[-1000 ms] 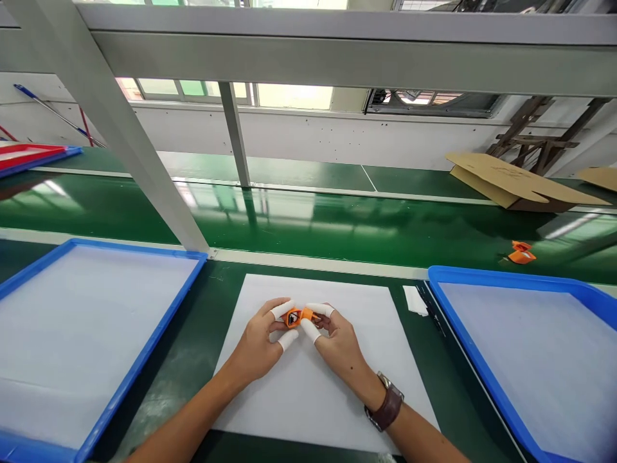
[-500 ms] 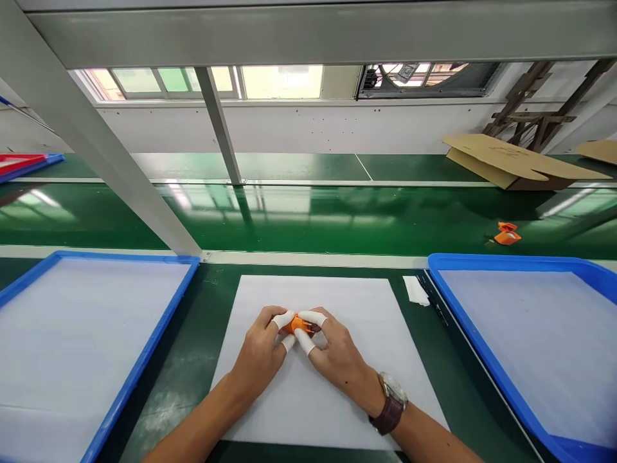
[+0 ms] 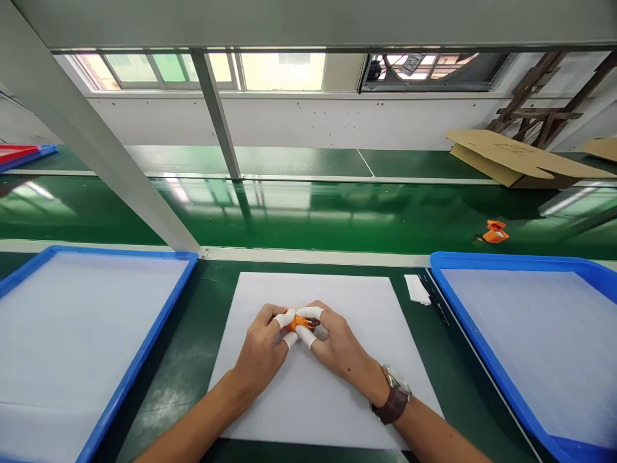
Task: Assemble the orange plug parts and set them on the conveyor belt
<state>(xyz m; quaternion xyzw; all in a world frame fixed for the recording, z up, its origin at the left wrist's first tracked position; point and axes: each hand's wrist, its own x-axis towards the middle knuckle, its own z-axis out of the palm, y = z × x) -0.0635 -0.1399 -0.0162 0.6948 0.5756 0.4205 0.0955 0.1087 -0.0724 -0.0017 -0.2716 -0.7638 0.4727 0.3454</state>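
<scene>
A small orange piece with a dark part at its right end [image 3: 299, 323] is held above the white sheet [image 3: 337, 399]. My left hand [image 3: 264, 344] pinches its left side between thumb and index finger. From the other side my right hand [image 3: 340, 344] grips it, also with thumb and index finger. White finger cots cover the thumbs and index fingers of both hands. The fingers hide much of the piece, so its exact kind cannot be made out. A watch with a brown strap is on my right wrist.
Blue-rimmed trays lined with white stand at left [image 3: 139, 360] and right [image 3: 486, 360]. A small white paper scrap [image 3: 417, 289] lies by the right tray. Beyond the pale ledge, an orange piece [image 3: 495, 232] rests on the glossy green belt. Cardboard [image 3: 520, 154] lies behind; a slanted post [image 3: 120, 154] rises at left.
The view has tilted slightly. Both hands keep their pinch on the orange piece, with only a slight shift of the fingers. On the belt, the other orange piece has moved a little left.
</scene>
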